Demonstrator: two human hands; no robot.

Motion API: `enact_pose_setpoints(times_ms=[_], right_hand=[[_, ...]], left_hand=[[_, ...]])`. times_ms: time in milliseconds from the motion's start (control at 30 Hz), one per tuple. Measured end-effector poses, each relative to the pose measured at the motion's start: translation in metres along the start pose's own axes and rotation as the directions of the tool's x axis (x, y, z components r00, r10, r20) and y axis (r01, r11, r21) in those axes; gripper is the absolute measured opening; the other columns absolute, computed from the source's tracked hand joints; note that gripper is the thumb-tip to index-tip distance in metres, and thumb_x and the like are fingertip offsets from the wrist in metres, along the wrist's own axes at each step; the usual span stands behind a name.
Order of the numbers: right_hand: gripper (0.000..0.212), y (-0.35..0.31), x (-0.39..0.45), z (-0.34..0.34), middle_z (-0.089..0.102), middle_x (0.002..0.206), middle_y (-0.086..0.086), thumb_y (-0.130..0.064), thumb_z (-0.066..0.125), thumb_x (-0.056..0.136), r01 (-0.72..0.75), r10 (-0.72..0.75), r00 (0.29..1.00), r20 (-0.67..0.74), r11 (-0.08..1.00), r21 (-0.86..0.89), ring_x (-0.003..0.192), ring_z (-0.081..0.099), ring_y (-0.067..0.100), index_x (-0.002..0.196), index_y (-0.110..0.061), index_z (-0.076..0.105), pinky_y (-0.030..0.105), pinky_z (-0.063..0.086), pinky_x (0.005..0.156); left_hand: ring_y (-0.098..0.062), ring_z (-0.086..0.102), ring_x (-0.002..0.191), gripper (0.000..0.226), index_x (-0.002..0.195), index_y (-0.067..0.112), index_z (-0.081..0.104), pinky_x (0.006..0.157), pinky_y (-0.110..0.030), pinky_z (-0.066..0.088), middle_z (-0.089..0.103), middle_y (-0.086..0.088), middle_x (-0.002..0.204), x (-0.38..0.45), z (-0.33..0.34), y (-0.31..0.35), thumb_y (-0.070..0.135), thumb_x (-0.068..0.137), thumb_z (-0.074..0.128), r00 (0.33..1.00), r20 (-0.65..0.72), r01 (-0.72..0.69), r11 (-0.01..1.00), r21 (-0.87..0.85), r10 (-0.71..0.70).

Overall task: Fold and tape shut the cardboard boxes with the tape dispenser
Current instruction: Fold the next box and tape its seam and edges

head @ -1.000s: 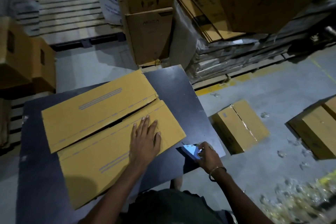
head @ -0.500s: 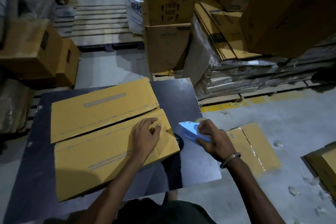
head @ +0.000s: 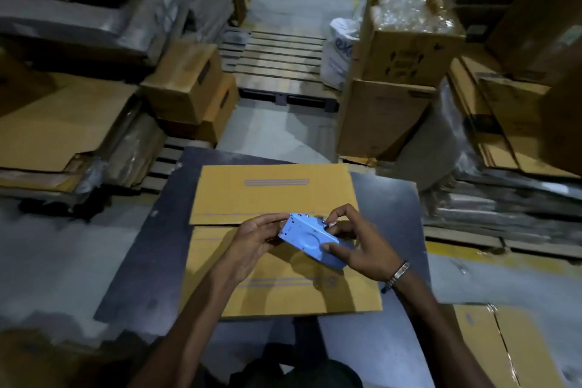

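Both hands hold the blue tape dispenser [head: 310,240] above the middle of the cardboard box [head: 277,242]. The right hand [head: 356,244] grips it from the right, thumb pressed on its flat side face and the other fingers curled round its far end, near the small metal parts there. The left hand [head: 255,238] closes on its left end, fingertips at the upper corner. The dispenser is tilted, its left end higher in the view. A metal bracelet [head: 399,274] sits on the right wrist. Beneath the hands the box lies flat on a dark tabletop [head: 390,198], its two top flaps folded down and meeting in a seam that runs left to right just behind the hands; whether any tape is on that seam cannot be told. On the floor at lower right lies another closed box [head: 491,346] with a glossy strip along its seam. Beyond the table stand a wooden pallet [head: 277,60], stacked cartons [head: 384,116] and piles of flattened cardboard [head: 59,126].
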State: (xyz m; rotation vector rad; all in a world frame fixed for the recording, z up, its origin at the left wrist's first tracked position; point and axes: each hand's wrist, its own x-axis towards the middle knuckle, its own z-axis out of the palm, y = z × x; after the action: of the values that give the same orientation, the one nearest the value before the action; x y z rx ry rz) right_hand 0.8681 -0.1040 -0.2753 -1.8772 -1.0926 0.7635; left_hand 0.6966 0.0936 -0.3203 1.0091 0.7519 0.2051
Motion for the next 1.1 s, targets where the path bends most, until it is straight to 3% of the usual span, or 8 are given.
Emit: enact_pose_setpoints(times_ms=[100, 267, 467, 533, 633, 833, 933, 1100], right_hand=[[0.04, -0.017, 0.032, 0.028, 0.07, 0.089, -0.011, -0.035, 0.078, 0.092, 0.027, -0.027, 0.995, 0.099, 1.0, 0.002, 0.086, 0.068, 0.012, 0.119, -0.03, 0.048, 0.037, 0.055, 0.082], [0.042, -0.033, 0.081, 0.077, 0.067, 0.09, -0.004, -0.045, 0.066, 0.099, 0.056, -0.05, 0.944, 0.327, 0.998, -0.008, 0.08, 0.063, 0.018, 0.129, -0.035, 0.038, 0.047, 0.052, 0.074], [0.041, -0.051, 0.133, 0.108, 0.066, 0.085, 0.008, -0.039, 0.065, 0.101, 0.046, -0.029, 0.865, 0.5, 0.999, -0.022, 0.065, 0.051, 0.017, 0.128, -0.03, 0.035, 0.03, 0.042, 0.062], [0.042, -0.054, 0.147, 0.106, 0.064, 0.082, 0.009, -0.035, 0.066, 0.101, 0.03, -0.01, 0.853, 0.522, 0.999, -0.03, 0.062, 0.046, 0.018, 0.129, -0.028, 0.036, 0.03, 0.04, 0.06], [0.038, -0.06, 0.17, 0.104, 0.064, 0.074, -0.008, -0.031, 0.066, 0.101, 0.037, 0.024, 0.838, 0.545, 0.994, -0.1, 0.06, 0.047, 0.011, 0.128, -0.026, 0.04, 0.023, 0.039, 0.06], [0.03, -0.069, 0.212, 0.115, 0.065, 0.068, -0.007, -0.03, 0.065, 0.101, 0.034, 0.102, 0.819, 0.565, 0.974, -0.224, 0.06, 0.05, 0.016, 0.124, -0.031, 0.046, 0.035, 0.041, 0.062], [0.028, -0.066, 0.223, 0.121, 0.063, 0.062, -0.013, -0.027, 0.066, 0.1, 0.018, 0.161, 0.814, 0.558, 0.953, -0.301, 0.057, 0.05, 0.012, 0.122, -0.03, 0.049, 0.032, 0.041, 0.062], [0.024, -0.061, 0.223, 0.135, 0.061, 0.06, -0.025, -0.03, 0.065, 0.099, 0.005, 0.206, 0.831, 0.516, 0.926, -0.378, 0.054, 0.052, 0.004, 0.12, -0.029, 0.052, 0.023, 0.037, 0.059]], left_hand=[[-0.027, 0.074, 0.108, 0.028, 0.124, 0.008, 0.072, 0.095, -0.036, 0.058, 0.077, -0.018, 0.117, -0.006, -0.044, 0.009, 0.001, 0.098, 0.067, 0.994, -0.104, -0.021, 0.999, 0.039, 0.025], [-0.014, 0.075, 0.077, 0.036, 0.112, 0.008, 0.056, 0.066, -0.021, 0.06, 0.076, -0.008, 0.084, -0.014, -0.103, 0.014, -0.01, 0.087, 0.076, 0.922, -0.379, -0.069, 0.997, 0.041, 0.08], [-0.008, 0.066, 0.067, 0.048, 0.104, 0.021, 0.044, 0.067, -0.021, 0.052, 0.074, 0.002, 0.071, -0.011, -0.166, 0.0, -0.012, 0.088, 0.074, 0.759, -0.645, -0.139, 0.99, -0.023, 0.092], [-0.009, 0.065, 0.069, 0.047, 0.106, 0.022, 0.045, 0.067, -0.019, 0.051, 0.072, -0.002, 0.077, -0.009, -0.186, 0.004, -0.008, 0.088, 0.077, 0.745, -0.661, -0.145, 0.989, -0.026, 0.091], [0.001, 0.067, 0.065, 0.045, 0.116, 0.015, 0.048, 0.058, -0.012, 0.049, 0.072, -0.003, 0.083, -0.001, -0.197, 0.013, -0.004, 0.089, 0.079, 0.761, -0.646, -0.113, 0.992, -0.051, 0.054], [-0.011, 0.061, 0.08, 0.046, 0.123, 0.011, 0.053, 0.07, -0.031, 0.047, 0.065, 0.003, 0.092, 0.015, -0.197, 0.006, 0.003, 0.088, 0.082, 0.72, -0.685, -0.063, 0.974, -0.216, -0.106], [-0.013, 0.06, 0.082, 0.046, 0.12, 0.014, 0.057, 0.07, -0.033, 0.048, 0.064, 0.0, 0.099, 0.017, -0.197, -0.008, 0.006, 0.085, 0.085, 0.689, -0.694, -0.009, 0.956, -0.295, -0.207], [-0.014, 0.063, 0.069, 0.046, 0.117, 0.017, 0.062, 0.056, -0.025, 0.049, 0.072, -0.008, 0.094, 0.025, -0.192, -0.023, 0.004, 0.081, 0.087, 0.646, -0.703, 0.014, 0.926, -0.377, -0.296]])
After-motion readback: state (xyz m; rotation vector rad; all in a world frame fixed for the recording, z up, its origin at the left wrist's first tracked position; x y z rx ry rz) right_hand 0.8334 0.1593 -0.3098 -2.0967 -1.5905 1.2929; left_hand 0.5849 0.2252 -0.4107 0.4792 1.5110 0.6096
